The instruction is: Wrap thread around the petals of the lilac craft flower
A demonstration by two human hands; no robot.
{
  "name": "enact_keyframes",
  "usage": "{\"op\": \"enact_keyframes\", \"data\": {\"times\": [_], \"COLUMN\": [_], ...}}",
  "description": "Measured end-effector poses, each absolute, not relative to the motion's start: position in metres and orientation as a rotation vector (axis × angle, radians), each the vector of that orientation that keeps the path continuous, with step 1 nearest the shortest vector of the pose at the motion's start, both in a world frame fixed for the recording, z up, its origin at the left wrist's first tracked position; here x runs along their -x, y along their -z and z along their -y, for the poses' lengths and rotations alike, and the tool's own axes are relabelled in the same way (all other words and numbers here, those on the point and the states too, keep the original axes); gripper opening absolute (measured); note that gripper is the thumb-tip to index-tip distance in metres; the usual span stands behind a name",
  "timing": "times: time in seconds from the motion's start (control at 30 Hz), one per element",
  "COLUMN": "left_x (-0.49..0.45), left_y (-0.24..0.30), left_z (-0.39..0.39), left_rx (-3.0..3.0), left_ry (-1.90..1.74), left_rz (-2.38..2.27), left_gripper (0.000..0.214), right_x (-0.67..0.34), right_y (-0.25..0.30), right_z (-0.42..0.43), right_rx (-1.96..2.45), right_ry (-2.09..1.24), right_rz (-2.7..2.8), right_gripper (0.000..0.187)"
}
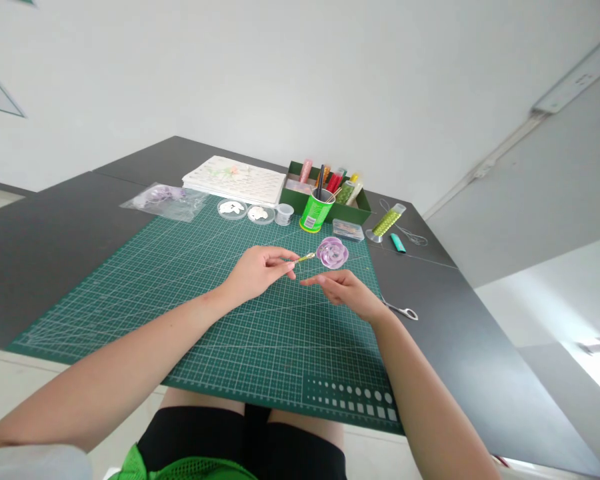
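Observation:
My left hand [260,272] pinches a thin yellow-green flower stem [305,258] between thumb and fingers, its pale tip pointing right. Just past that tip is a purple layered flower [333,253]; whether it joins the stem I cannot tell. My right hand [347,292] is below the flower, index finger stretched towards the stem, thumb pressed in and the other fingers curled. Anything in its grip is too fine to make out. Both hands are above the green cutting mat [260,347].
Behind the hands stand a green can [316,213] of tools, a dark green box [353,213] of thread spools, and dishes of white pieces [232,209]. Scissors [405,312] lie right of the mat, near a green thread spool [387,221]. A plastic bag [173,202] lies left.

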State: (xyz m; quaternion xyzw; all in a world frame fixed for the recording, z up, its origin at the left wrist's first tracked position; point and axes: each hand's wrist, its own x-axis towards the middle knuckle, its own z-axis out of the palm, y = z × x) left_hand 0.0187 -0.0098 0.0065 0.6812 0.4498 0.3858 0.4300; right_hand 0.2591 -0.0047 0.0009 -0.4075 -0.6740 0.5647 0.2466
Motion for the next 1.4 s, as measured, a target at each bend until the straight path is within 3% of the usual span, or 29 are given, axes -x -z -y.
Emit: {"op": "enact_keyframes", "data": {"times": [0.13, 0.2, 0.27, 0.4, 0.47, 0.63, 0.73, 0.97, 1.4], "left_x": [-0.016, -0.016, -0.017, -0.018, -0.018, -0.017, -0.017, -0.017, -0.017], "left_y": [-0.005, -0.004, -0.005, -0.007, -0.006, -0.003, -0.004, -0.007, -0.001], "left_z": [0.006, 0.005, 0.006, 0.007, 0.007, 0.006, 0.006, 0.007, 0.004], "left_rx": [-1.635, -1.622, -1.621, -1.652, -1.668, -1.677, -1.666, -1.651, -1.729], "left_ry": [-0.976, -0.967, -0.958, -0.955, -0.952, -0.957, -0.960, -0.972, -0.897], "left_rz": [-1.099, -1.090, -1.094, -1.098, -1.096, -1.079, -1.097, -1.124, -1.210], "left_gripper": [0.032, 0.033, 0.033, 0.031, 0.031, 0.032, 0.031, 0.033, 0.031], "right_x": [-0.263, -0.267, -0.270, -0.267, -0.258, -0.223, -0.210, -0.213, -0.231], "right_y": [0.006, 0.015, 0.024, 0.031, 0.028, 0.021, 0.021, 0.011, -0.017], "right_z": [-0.002, -0.008, -0.015, -0.017, -0.011, 0.019, 0.033, 0.039, 0.052], "right_rx": [1.166, 1.345, 1.598, 1.535, 1.376, 1.037, 0.984, 1.184, 0.938], "right_ry": [-1.589, -1.366, -0.888, -0.467, -0.501, -1.070, -1.152, -0.685, -0.363], "right_rz": [1.524, 1.500, 1.527, 1.644, 1.768, 1.838, 1.832, 2.081, 2.114], "right_gripper": [0.054, 0.051, 0.048, 0.047, 0.047, 0.048, 0.050, 0.035, 0.029]}}
